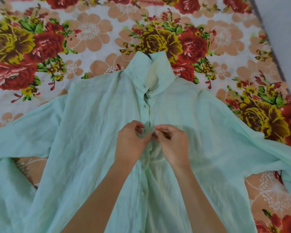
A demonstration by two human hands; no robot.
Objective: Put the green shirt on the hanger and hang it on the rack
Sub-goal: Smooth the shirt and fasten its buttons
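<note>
The green shirt is spread front-up, and its button placket is caught at the fingertips of both hands. One edge is pinched by the curled fingers of the left hand, the other by those of the right hand, the pinches almost touching. The collar is raised beyond the fingers. A floral bedsheet is seen underneath.

views: one, head-worn, wide-angle | faces: forward and steeply down onto the bed | range: close, forearms enter from the bottom edge | centre: left hand, right hand at green shirt
</note>
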